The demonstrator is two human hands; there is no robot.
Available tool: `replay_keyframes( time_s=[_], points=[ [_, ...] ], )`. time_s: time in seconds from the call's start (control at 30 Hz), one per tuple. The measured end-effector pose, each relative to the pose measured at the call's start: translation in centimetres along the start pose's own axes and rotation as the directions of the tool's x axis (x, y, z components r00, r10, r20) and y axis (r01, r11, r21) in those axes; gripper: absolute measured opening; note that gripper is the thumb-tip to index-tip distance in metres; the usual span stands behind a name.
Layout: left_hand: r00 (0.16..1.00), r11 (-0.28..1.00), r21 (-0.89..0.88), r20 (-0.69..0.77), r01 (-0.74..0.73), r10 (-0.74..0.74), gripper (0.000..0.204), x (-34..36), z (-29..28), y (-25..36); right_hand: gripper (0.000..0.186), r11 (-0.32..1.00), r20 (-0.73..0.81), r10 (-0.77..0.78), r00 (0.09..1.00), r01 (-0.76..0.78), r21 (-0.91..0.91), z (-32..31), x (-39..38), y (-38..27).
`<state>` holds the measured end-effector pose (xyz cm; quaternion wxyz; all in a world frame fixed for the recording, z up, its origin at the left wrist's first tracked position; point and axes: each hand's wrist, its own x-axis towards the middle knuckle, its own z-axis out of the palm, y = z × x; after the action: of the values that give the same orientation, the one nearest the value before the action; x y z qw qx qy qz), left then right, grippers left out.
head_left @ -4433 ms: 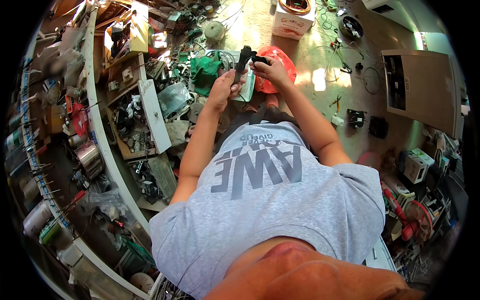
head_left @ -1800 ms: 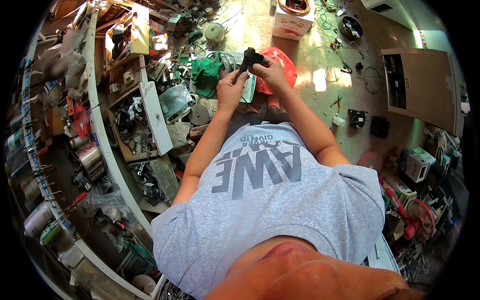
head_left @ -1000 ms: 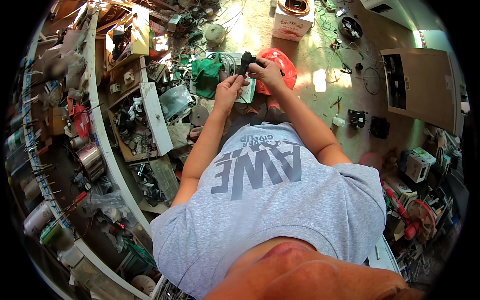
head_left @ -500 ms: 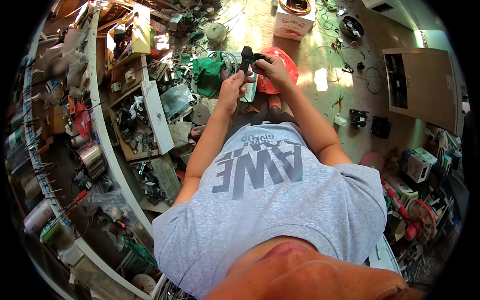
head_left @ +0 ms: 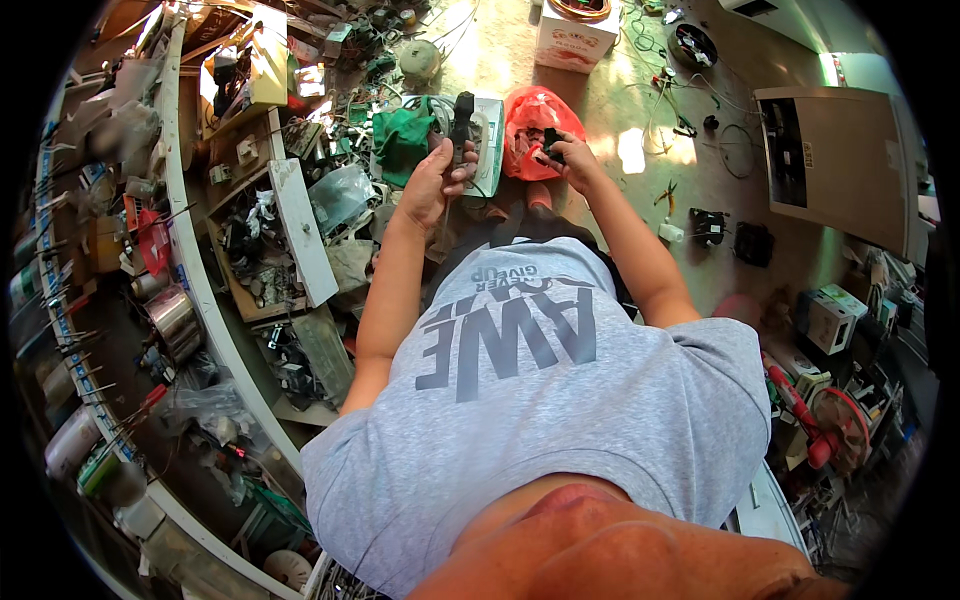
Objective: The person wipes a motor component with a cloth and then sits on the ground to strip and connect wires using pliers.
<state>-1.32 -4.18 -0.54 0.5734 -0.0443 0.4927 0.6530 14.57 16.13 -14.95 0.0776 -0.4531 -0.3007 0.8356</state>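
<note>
My left hand (head_left: 430, 184) is closed round a long, narrow black plastic part (head_left: 462, 112), which stands up from between the thumb and fingers. Its exact kind does not show. To the right and apart from it, my right hand (head_left: 574, 162) pinches a smaller black piece (head_left: 552, 138) in front of the open red plastic bag (head_left: 528, 108). Some contents show inside the bag, too small to name. Behind the left hand lie a green cloth (head_left: 398, 142) and a pale, flat-topped case (head_left: 490, 128) with a grey cable.
A white carton (head_left: 572, 42) topped with coiled wire stands beyond the bag. Cluttered shelving (head_left: 215, 290) runs along my left. On the floor to the right are pliers (head_left: 667, 194), black parts (head_left: 709, 227) and a large beige cabinet (head_left: 838, 160).
My hands have come apart. The right has moved right and down to the red bag with the small black piece; the left has shifted slightly left, still holding the long black part.
</note>
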Motion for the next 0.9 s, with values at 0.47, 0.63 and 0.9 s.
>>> replay_keyframes(
  time_s=[0.47, 0.63, 0.9],
  points=[
    [0.983, 0.984, -0.004, 0.054, 0.178, -0.178, 0.041, -0.1, 0.4, -0.2, 0.028, 0.986, -0.146, 0.150, 0.978, -0.159, -0.049, -2.5, 8.2, 3.0],
    [0.972, 0.968, -0.140, 0.136, 0.208, -0.189, 0.043, -0.1, -0.2, -0.1, 0.021, 0.941, 0.182, -0.195, 0.964, 0.236, -0.243, 4.2, 2.2, 0.5],
    [0.957, 0.947, -0.239, 0.245, 0.216, -0.156, 0.041, -0.1, -0.4, 0.2, 0.017, 0.896, 0.381, -0.302, 0.874, 0.397, -0.201, 7.5, -2.0, -2.6]
  ],
)
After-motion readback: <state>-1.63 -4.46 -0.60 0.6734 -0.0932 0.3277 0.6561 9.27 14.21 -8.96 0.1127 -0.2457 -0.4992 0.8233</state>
